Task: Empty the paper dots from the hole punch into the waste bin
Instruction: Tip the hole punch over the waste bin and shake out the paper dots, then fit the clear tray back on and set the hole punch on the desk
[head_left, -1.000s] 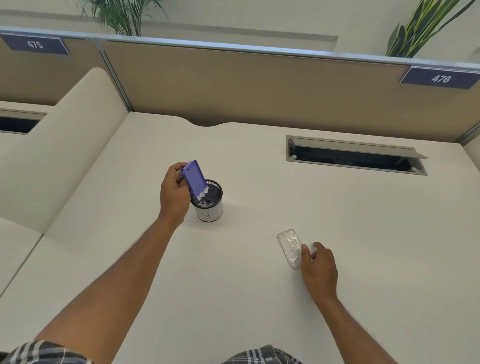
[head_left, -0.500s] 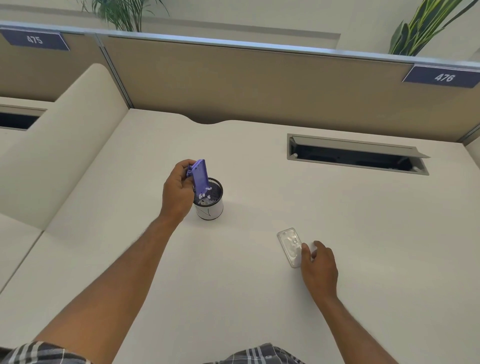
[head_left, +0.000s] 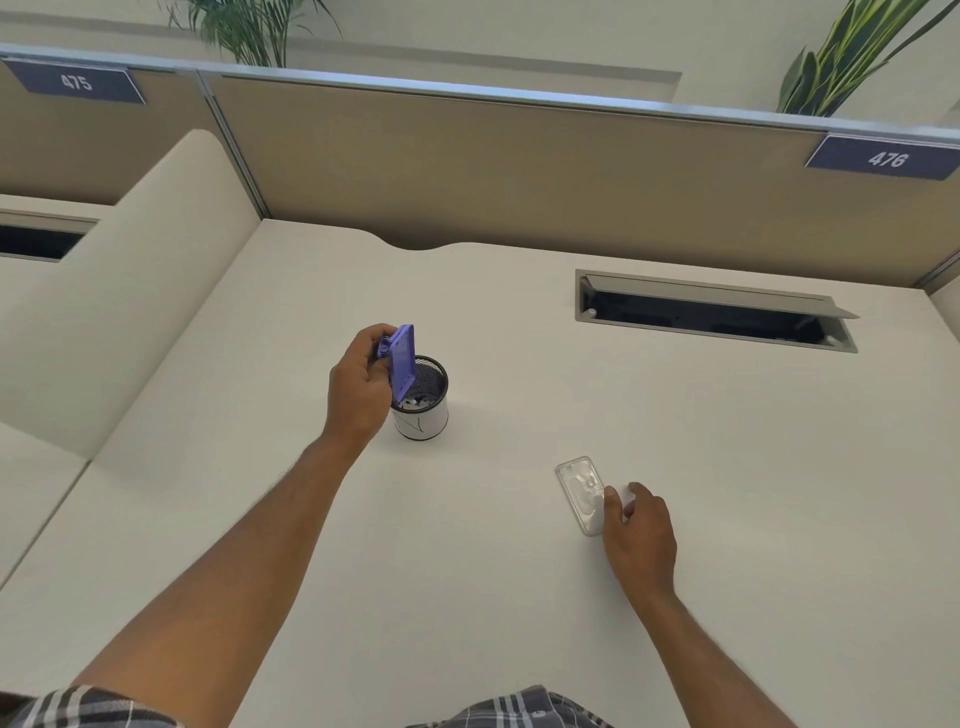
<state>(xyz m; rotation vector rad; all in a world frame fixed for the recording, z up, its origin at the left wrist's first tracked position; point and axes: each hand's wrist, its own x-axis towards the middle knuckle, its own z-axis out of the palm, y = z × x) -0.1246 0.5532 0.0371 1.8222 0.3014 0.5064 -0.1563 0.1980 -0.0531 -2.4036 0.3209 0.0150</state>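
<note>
My left hand grips a purple hole punch and holds it nearly upright, its lower end dipped into the mouth of a small round waste bin. The bin has a black mesh inside and a white wall, and white paper dots lie inside it. My right hand rests on the desk to the right, its fingers on the near end of a clear plastic tray cover that lies flat on the desk.
The cream desk carries an open cable hatch at the back right. A tan partition closes the back, and a rounded side divider stands to the left. Plants show above the partition.
My left hand has turned the punch from a slant to nearly upright over the bin, and more dots lie in the bin. The right hand has stayed on the clear cover.
</note>
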